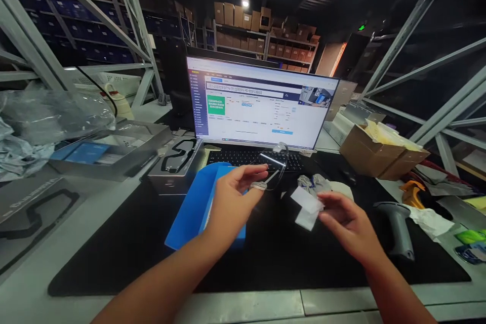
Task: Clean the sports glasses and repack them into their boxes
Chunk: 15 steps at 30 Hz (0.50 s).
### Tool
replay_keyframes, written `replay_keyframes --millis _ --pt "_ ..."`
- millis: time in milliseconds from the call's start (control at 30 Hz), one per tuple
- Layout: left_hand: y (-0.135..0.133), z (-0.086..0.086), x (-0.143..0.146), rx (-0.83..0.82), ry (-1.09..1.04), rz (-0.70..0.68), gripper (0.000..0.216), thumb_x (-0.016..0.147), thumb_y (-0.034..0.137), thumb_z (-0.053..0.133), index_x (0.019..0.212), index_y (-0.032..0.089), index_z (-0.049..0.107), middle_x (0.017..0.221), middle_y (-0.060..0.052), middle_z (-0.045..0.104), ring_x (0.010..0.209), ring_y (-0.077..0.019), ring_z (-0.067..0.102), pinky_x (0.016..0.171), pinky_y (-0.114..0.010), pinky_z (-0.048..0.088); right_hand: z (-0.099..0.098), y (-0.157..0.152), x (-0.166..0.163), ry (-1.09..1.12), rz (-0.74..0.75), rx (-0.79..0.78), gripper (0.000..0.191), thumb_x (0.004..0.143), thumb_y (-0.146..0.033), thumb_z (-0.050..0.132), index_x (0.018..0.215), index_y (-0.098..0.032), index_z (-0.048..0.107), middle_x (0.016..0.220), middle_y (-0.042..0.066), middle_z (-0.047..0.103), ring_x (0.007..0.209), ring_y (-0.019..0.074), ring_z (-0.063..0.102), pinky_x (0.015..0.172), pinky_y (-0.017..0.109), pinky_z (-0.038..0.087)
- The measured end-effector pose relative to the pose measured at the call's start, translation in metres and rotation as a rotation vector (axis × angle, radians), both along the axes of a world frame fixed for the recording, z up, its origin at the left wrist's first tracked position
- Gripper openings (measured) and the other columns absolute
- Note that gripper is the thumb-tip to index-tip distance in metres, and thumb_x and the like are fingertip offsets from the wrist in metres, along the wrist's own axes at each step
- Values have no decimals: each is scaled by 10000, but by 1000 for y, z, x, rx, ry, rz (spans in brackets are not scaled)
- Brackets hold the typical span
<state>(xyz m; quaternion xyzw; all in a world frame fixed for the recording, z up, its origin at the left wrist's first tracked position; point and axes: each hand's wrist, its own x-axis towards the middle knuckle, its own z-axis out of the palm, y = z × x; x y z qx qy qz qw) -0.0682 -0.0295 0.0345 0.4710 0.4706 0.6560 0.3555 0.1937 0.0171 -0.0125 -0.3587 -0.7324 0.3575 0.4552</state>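
My left hand [237, 195] is closed, thumb and fingers pinching a clear, curved plastic piece [283, 167] that catches the light in front of the keyboard [243, 158]. Its exact kind I cannot make out. Between the thumb and fingers of my right hand [347, 220] are folded white paper slips [307, 207], hanging above the black mat [273, 263]. Under my left wrist stands a blue bin [186, 217], partly hidden by the hand. Crumpled grey and white material [315, 183] lies just behind the slips.
A lit monitor [258, 106] stands behind the keyboard. Right of my right hand rests a barcode scanner [398, 230], with a cardboard box [375, 149] beyond. Printed grey boxes [172, 172] and plastic wrapping [56, 111] occupy the left side.
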Motion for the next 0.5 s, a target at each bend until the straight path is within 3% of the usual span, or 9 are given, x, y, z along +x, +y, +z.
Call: replay_keyframes --millis 100,267,500 --pt "-2 4 -6 -18 7 -15 255 765 159 709 1009 220 749 1066 -42 776 1046 -198 722 858 -251 569 -11 1 -8 -52 71 -79 403 738 -316 841 1114 -246 710 986 42 651 823 169 678 694 248 612" --pt "-2 7 -8 -33 33 -41 213 782 187 740 994 205 752 1000 -40 784 988 -188 738 800 -211 569 -44 -2 -7 -212 35 -137 230 835 -283 725 1059 -231 727 852 22 652 764 161 656 639 245 563" --pt "3 1 -2 -72 70 -107 193 804 229 755 991 182 752 1033 -65 777 977 -218 744 818 -251 585 -73 -11 0 -459 29 120 143 954 -255 598 988 -226 733 897 60 714 864 216 643 758 349 542"
